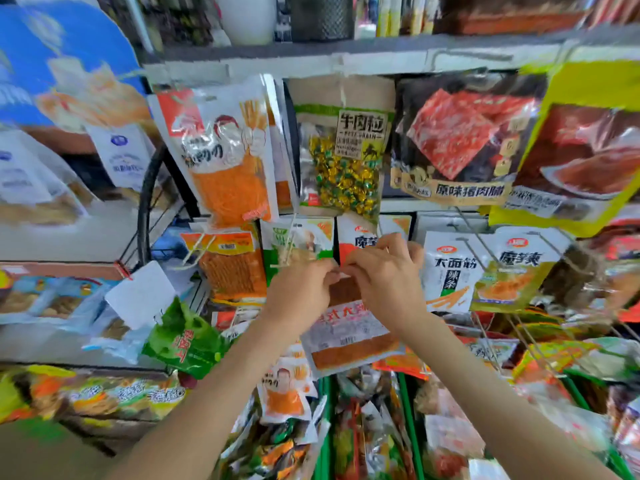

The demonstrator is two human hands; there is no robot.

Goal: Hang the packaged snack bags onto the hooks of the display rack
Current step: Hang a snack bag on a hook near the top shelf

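A flat clear snack bag (349, 337) with a white label and orange-brown strips hangs from my fingers at the centre of the rack. My left hand (299, 292) pinches its top left edge and my right hand (384, 271) pinches its top right edge, right in front of the middle row of hanging packets. The hook behind my fingers is hidden. Bare metal hooks (476, 237) stick out of the rack to the right.
Bags hang in rows: an orange strip bag (225, 157), a green-and-gold candy bag (343, 161), a red meat-jerky bag (457, 140). A white packet (450, 271) hangs right of my hands. Green bins (325, 427) below hold loose packets. A shelf (311, 60) runs above.
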